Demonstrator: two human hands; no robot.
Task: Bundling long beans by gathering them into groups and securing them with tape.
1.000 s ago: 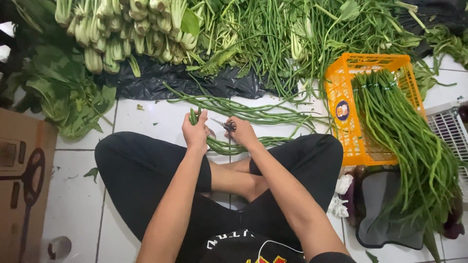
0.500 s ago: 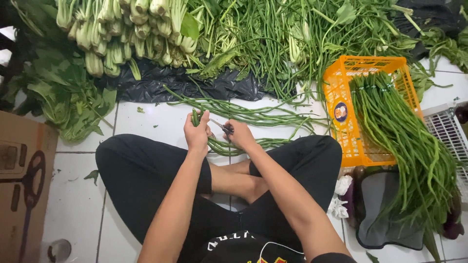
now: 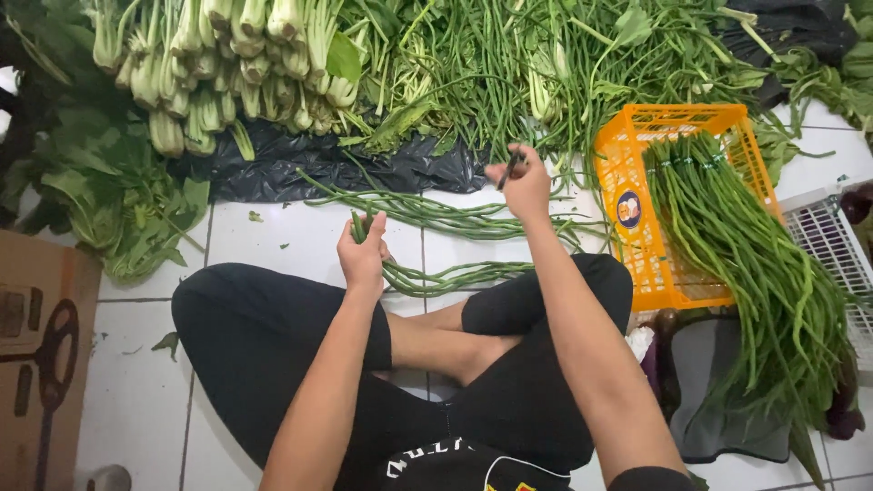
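My left hand (image 3: 362, 253) gripping a long-bean bundle (image 3: 446, 275) trailing rightward; my right hand (image 3: 521, 185) pinching a thin dark strip (image 3: 510, 169).

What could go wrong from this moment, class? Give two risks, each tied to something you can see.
The right hand holds a thin dark tool raised over the long beans on the floor; its kind is unclear, but if sharp it could nick the left hand, which grips the bean bundle nearby. The beans heaped in the orange crate hang far past its front edge and might slide out onto the tiles.
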